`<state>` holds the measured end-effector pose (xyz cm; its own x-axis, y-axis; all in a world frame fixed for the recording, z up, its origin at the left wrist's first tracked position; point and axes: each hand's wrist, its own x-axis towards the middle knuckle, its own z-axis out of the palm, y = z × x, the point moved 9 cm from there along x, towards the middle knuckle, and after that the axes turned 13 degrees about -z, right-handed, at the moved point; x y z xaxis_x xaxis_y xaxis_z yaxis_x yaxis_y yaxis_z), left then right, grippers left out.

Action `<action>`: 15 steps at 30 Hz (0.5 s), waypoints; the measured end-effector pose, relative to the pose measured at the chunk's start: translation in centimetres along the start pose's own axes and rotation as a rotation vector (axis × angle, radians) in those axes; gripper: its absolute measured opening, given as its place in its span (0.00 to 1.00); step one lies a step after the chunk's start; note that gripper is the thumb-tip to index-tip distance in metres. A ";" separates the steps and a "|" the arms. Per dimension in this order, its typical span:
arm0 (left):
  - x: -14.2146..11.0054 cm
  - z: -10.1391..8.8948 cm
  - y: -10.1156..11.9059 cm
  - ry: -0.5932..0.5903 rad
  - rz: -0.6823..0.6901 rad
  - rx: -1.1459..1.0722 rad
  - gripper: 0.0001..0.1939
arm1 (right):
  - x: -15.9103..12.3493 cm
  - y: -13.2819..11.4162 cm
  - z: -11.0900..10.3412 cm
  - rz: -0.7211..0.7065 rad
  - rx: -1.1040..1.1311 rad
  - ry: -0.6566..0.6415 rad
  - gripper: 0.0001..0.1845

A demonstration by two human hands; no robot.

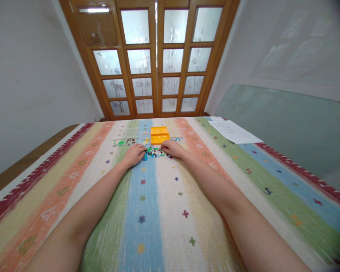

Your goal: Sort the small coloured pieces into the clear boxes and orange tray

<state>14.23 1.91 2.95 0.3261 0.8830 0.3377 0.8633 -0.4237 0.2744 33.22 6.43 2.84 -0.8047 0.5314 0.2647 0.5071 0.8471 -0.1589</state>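
A loose pile of tiny coloured pieces, green, blue, dark red and white, lies on the striped tablecloth between my hands. My left hand rests at the pile's left side, its fingers bent together and tips at the pieces. On the right edge, my right hand has its fingers curled in a pinch over the pile. Whatever either hand holds is too small to make out. Just beyond stands an open orange-yellow box with a few small pieces inside.
Left of the box, a clear compartment tray holds sorted green, brown and yellow pieces. Blue pieces lie to the box's right in clear plastic. White paper sheets lie at the far right. Behind the table is a wood-framed glass door.
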 end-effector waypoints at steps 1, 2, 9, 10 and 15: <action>0.0 0.0 -0.1 0.005 -0.006 -0.009 0.18 | 0.0 -0.1 0.0 -0.003 -0.003 -0.002 0.11; 0.1 0.0 -0.2 0.010 -0.016 -0.024 0.18 | 0.0 -0.2 -0.1 -0.006 -0.006 -0.003 0.11; 0.6 -0.7 -2.5 0.095 -0.186 -0.274 0.18 | 0.0 -0.5 -0.4 -0.005 -0.011 -0.009 0.11; 0.6 -0.7 -3.0 0.102 -0.221 -0.328 0.17 | -0.1 -0.5 -0.4 -0.005 -0.010 -0.007 0.11; 0.7 -0.9 -4.8 0.109 -0.373 -0.567 0.16 | 0.0 -0.5 -0.4 -0.001 -0.012 -0.006 0.10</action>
<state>9.93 4.34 2.71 -0.0197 0.9776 0.2095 0.5657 -0.1619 0.8086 33.14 5.97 3.33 -0.8071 0.5305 0.2592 0.5099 0.8475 -0.1470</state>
